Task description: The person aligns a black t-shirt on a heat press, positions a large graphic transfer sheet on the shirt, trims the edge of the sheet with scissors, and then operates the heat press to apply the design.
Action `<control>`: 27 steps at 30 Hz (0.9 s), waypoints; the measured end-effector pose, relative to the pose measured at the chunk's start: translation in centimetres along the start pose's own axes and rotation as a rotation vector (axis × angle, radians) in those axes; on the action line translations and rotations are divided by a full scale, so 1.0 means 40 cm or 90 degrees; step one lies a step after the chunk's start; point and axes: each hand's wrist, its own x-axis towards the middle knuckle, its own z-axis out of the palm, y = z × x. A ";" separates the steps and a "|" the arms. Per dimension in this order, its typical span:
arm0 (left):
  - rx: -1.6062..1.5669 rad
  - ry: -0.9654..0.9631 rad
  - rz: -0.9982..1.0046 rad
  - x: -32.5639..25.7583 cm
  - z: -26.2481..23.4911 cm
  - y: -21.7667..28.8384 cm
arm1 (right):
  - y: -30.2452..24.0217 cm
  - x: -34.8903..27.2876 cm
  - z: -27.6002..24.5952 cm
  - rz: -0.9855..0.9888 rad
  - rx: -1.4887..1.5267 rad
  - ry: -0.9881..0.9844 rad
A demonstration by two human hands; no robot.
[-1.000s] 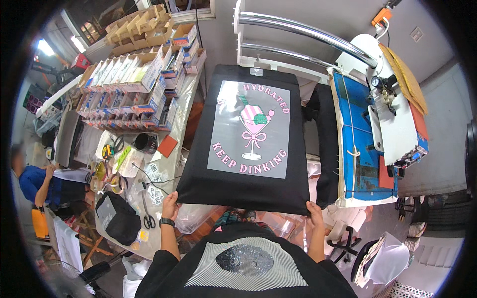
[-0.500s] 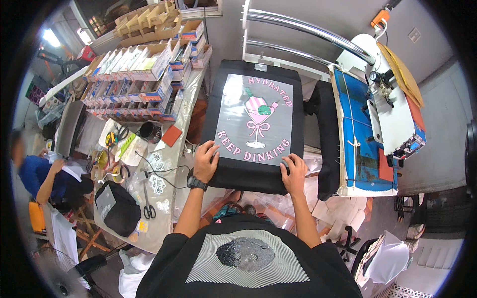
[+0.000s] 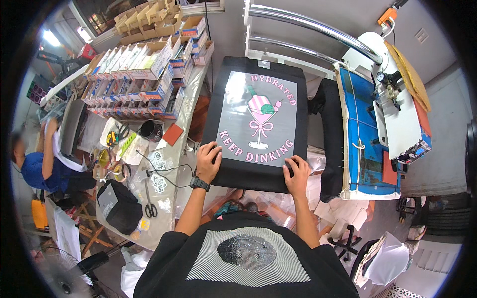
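A black T-shirt [image 3: 248,177] is spread over a flat platen in front of me. On it lies a clear transfer film [image 3: 232,116] with pink lettering and a pink-and-white cocktail glass. My left hand [image 3: 208,163], with a black watch on its wrist, rests at the film's lower left corner. Its fingers are bent and the thumb stands apart from them. At the lower right corner, my right hand [image 3: 297,174] touches the shirt and the film's edge, thumb and fingers spread. What lies under the fingertips is hidden.
A heat press [image 3: 367,129] with a blue pad stands at the right, its chrome tubes [image 3: 313,31] crossing behind the platen. On the left table [image 3: 166,211] are scissors [image 3: 149,201], a black cap [image 3: 119,206] and stacked cardboard boxes [image 3: 134,79]. A co-worker [image 3: 42,166] sits far left.
Both my hands stay at the film's lower corners with almost no movement. The co-worker at the far left has raised an arm with white cloth. The view has shifted slightly.
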 end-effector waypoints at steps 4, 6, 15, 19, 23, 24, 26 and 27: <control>-0.002 0.002 -0.004 0.001 0.003 0.003 | 0.006 -0.002 0.003 -0.011 -0.016 0.009; -0.003 0.003 -0.005 0.000 0.004 -0.005 | 0.002 -0.004 0.005 -0.006 -0.015 0.011; -0.003 0.008 -0.006 0.002 0.002 0.003 | 0.014 -0.008 0.009 -0.022 -0.022 0.004; 0.001 0.003 -0.010 -0.002 0.007 -0.003 | 0.014 -0.010 0.010 -0.021 -0.015 0.011; 0.006 0.005 -0.017 -0.003 0.008 -0.003 | 0.013 -0.008 0.008 -0.022 -0.015 0.011; 0.008 0.006 -0.020 -0.002 0.008 -0.001 | 0.012 -0.006 0.006 -0.021 -0.014 0.008; 0.005 0.005 -0.021 -0.003 0.007 0.002 | 0.010 -0.007 0.003 -0.017 -0.012 0.004; 0.005 0.006 -0.022 -0.002 0.007 0.002 | 0.009 -0.007 0.003 -0.015 -0.011 0.002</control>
